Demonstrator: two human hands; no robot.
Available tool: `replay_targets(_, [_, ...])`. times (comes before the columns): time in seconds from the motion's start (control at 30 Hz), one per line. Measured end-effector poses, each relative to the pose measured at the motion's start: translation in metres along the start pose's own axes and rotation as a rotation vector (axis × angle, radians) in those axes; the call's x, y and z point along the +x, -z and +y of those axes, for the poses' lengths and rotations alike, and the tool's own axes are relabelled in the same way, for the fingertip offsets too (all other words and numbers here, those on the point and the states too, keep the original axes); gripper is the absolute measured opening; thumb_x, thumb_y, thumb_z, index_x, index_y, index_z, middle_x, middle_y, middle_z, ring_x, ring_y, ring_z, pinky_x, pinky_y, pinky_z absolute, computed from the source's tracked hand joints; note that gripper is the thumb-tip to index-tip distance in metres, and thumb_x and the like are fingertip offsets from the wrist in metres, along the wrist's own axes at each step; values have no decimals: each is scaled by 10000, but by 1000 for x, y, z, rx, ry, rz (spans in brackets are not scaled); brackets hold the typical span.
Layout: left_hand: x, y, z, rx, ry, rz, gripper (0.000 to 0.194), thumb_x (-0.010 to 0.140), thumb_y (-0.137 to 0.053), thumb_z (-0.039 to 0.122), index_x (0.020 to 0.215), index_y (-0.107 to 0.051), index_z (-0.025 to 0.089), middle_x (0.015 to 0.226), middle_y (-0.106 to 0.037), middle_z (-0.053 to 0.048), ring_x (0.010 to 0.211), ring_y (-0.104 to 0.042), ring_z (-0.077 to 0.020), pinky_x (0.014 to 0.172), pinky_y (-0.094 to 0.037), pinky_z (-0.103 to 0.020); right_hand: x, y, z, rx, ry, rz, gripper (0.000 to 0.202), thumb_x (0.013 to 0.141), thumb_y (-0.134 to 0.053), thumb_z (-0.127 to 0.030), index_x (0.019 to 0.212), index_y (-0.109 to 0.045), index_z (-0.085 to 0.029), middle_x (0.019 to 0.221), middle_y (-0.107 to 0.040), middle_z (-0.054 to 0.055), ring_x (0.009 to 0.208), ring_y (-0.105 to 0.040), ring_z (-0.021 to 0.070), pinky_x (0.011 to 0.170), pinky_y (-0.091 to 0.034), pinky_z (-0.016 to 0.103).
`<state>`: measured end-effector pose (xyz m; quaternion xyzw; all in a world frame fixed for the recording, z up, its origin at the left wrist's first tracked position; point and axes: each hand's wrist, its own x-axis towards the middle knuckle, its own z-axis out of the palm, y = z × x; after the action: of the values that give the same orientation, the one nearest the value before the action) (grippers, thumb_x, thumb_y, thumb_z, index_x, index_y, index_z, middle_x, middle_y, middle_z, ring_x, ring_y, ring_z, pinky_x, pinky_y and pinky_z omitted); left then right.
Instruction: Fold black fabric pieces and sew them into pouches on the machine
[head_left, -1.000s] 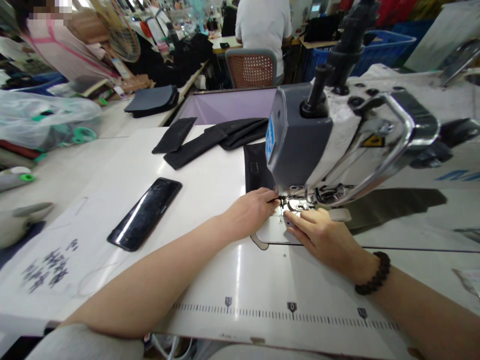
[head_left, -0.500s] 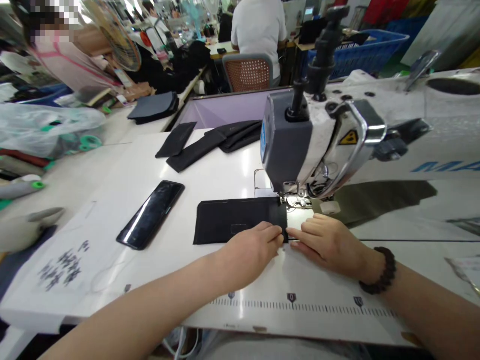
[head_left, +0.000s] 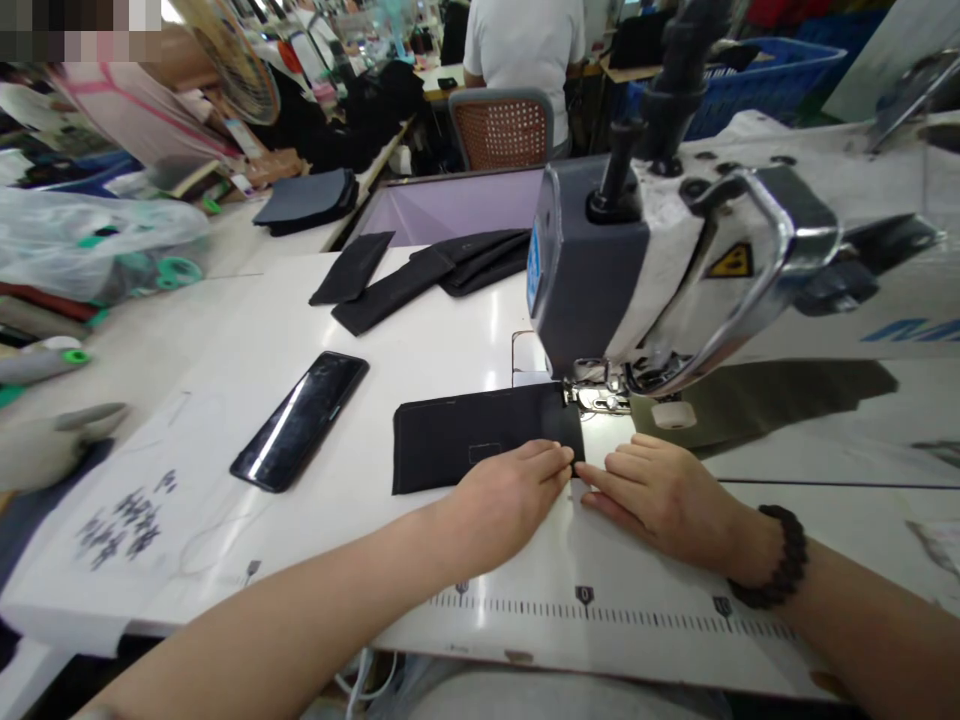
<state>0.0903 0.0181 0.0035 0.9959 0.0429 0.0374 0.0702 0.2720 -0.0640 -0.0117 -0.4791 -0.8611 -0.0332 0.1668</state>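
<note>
A flat black fabric piece (head_left: 442, 430), with a small stitched rectangle on it, lies on the white sewing table with its upper right corner at the presser foot (head_left: 600, 398) of the sewing machine (head_left: 592, 260). My left hand (head_left: 510, 500) has its fingers pressed together on the piece's lower right corner; the thumb is mostly hidden. From the other side, my right hand (head_left: 660, 500) rests on the table, index finger and thumb apart, the index fingertip touching the right edge of the fabric. A dark beaded bracelet (head_left: 780, 560) circles my right wrist.
A black smartphone (head_left: 300, 420) lies to the left. Folded black fabric strips (head_left: 435, 275) are behind the piece. An olive cloth (head_left: 765, 400) lies under the machine arm. Thread cones (head_left: 45, 450) stand far left. Other people sit beyond, one before a chair (head_left: 502, 130).
The view has shifted slightly, making the machine head look nearer and further right. The black fabric piece has turned slightly, its right end tilting up. Both hands stay at its right edge.
</note>
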Motion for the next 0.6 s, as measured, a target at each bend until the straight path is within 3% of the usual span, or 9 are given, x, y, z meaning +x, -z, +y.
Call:
replay_targets(0.27, [9, -2, -19, -21, 35, -24, 275, 832, -431, 94, 1093, -496, 33, 1165, -519, -132, 1135, -447, -188, 989, -361, -281, 4, -6, 7, -53, -132, -33, 313, 882, -374, -310, 968, -606, -118, 608, -536, 20, 573, -468, 137, 563, -325, 280])
replay_targets(0.6, [27, -1, -43, -67, 114, 3, 166, 838, -459, 116, 978, -543, 86, 1007, -546, -92, 1024, -498, -177, 903, -426, -277, 9, -8, 7, -118, -238, -38, 304, 860, -407, -320, 1024, -584, -135, 727, -605, 55, 616, -501, 158, 566, -352, 280])
